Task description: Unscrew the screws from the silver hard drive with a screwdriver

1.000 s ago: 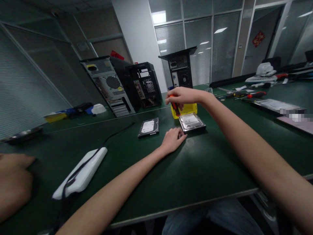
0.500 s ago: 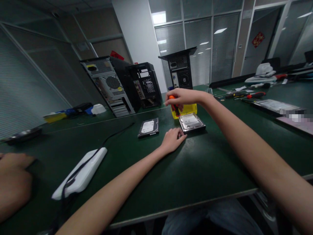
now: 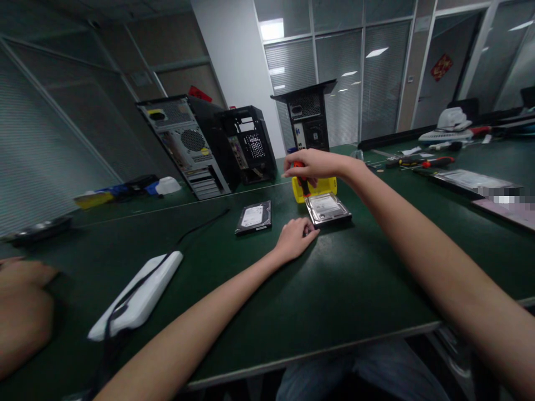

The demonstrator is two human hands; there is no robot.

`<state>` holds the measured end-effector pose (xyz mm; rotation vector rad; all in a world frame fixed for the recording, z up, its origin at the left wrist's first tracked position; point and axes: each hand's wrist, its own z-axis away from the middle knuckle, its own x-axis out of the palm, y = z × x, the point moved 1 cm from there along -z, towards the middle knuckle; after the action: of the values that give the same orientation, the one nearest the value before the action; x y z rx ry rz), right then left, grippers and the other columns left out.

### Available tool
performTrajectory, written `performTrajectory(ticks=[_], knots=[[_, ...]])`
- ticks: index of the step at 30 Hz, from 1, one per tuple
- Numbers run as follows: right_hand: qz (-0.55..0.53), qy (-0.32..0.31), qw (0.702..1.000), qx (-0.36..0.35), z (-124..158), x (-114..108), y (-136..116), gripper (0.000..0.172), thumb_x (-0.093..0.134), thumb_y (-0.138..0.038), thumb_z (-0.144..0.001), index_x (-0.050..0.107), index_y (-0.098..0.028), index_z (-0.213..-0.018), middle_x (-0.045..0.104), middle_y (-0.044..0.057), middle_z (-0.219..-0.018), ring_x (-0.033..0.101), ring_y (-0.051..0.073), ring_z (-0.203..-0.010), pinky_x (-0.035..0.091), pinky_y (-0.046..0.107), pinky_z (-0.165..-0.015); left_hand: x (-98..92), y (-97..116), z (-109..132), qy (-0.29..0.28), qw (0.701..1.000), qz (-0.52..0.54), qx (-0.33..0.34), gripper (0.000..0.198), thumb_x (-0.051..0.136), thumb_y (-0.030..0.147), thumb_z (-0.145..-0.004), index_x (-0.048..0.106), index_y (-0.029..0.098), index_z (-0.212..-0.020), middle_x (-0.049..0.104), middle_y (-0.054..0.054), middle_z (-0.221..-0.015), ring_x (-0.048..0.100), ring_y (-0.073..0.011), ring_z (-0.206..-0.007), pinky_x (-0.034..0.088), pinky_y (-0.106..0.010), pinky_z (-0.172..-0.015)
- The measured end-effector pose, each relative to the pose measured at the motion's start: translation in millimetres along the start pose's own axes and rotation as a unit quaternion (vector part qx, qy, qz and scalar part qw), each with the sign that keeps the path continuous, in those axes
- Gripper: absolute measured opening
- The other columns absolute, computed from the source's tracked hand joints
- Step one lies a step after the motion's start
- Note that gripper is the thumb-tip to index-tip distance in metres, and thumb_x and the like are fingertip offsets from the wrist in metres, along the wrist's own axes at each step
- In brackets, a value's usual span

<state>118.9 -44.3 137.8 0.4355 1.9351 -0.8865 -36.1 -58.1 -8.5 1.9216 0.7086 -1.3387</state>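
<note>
My right hand [image 3: 311, 165] is closed around the top of a red-and-black screwdriver [image 3: 305, 188], which points down at the far left corner of a silver hard drive [image 3: 326, 207]. The tip is too small to make out. At the near left corner of that drive, my left hand [image 3: 295, 238] rests on the table with fingers curled against its edge. A second hard drive [image 3: 254, 217], label up, lies to the left of my hands. Behind the first drive stands a yellow container [image 3: 327, 185], partly hidden by my right hand.
Computer cases [image 3: 192, 145] stand at the back of the green table [image 3: 334, 289]. A white power strip [image 3: 142, 295] with a black cable lies at left, beside another person's arm [image 3: 25, 312]. Pliers [image 3: 437, 162] and more drives [image 3: 472, 181] lie at right.
My right hand has shifted very slightly, with less of the screwdriver's handle top showing. My left hand and both drives have stayed in place.
</note>
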Motion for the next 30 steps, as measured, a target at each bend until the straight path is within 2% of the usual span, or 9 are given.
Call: performTrajectory(ticks=[4,8,11,15,22,30], knots=[[-0.027,0.003,0.999,0.018,1.7,-1.2,-3.6,0.03,0.04,-0.036,-0.093,0.058,-0.011,-0.094,0.056,0.003,-0.072,0.045,0.004,-0.043,0.037,0.018,-0.045,-0.5,0.4,0.2,-0.001,1.0,-0.001,0.004,0.026,0.048,0.042,-0.089,0.058,0.019,-0.085,0.062,-0.004,-0.085,0.054,-0.0209,-0.082,0.041,-0.031,-0.071],[-0.03,-0.005,0.999,0.037,4.4,-3.5,-7.1,0.031,0.03,-0.023,-0.093,0.056,-0.011,-0.105,0.053,0.004,-0.074,0.046,0.007,-0.044,0.04,0.021,-0.048,-0.5,-0.2,0.2,0.0,1.0,-0.001,0.006,0.026,0.048,0.042,-0.09,0.058,0.018,-0.085,0.061,-0.004,-0.085,0.053,-0.0209,-0.082,0.041,-0.031,-0.07],[-0.011,-0.003,0.999,0.04,4.7,-3.9,-6.6,0.029,0.032,-0.02,-0.092,0.051,-0.012,-0.112,0.052,0.003,-0.072,0.046,0.008,-0.045,0.042,0.022,-0.051,-0.9,-0.2,0.3,0.0,1.0,-0.001,0.006,0.025,0.048,0.042,-0.09,0.057,0.018,-0.085,0.061,-0.004,-0.085,0.053,-0.0208,-0.081,0.04,-0.031,-0.07],[0.017,0.009,1.0,0.019,3.6,-2.8,-4.8,0.027,0.04,-0.03,-0.092,0.046,-0.014,-0.113,0.056,0.003,-0.075,0.047,0.007,-0.047,0.043,0.02,-0.052,-1.0,0.2,0.4,-0.002,1.0,-0.001,0.007,0.026,0.047,0.042,-0.09,0.057,0.019,-0.085,0.061,-0.004,-0.084,0.053,-0.0207,-0.081,0.04,-0.031,-0.07],[0.009,-0.006,1.0,0.009,1.9,-0.2,-4.2,0.025,0.042,-0.037,-0.093,0.048,-0.014,-0.085,0.057,0.004,-0.073,0.05,0.006,-0.047,0.041,0.019,-0.047,0.4,-0.1,-0.1,0.0,1.0,0.0,0.008,0.026,0.048,0.041,-0.09,0.058,0.018,-0.084,0.061,-0.004,-0.084,0.053,-0.0207,-0.08,0.04,-0.031,-0.07],[-0.008,-0.005,1.0,0.02,3.2,-0.4,-6.0,0.031,0.04,-0.042,-0.093,0.046,-0.015,-0.079,0.057,0.005,-0.073,0.049,0.006,-0.046,0.041,0.019,-0.046,1.2,0.1,-0.6,0.002,1.0,-0.005,0.007,0.025,0.049,0.04,-0.089,0.058,0.018,-0.086,0.061,-0.004,-0.084,0.053,-0.0204,-0.079,0.04,-0.03,-0.069]])
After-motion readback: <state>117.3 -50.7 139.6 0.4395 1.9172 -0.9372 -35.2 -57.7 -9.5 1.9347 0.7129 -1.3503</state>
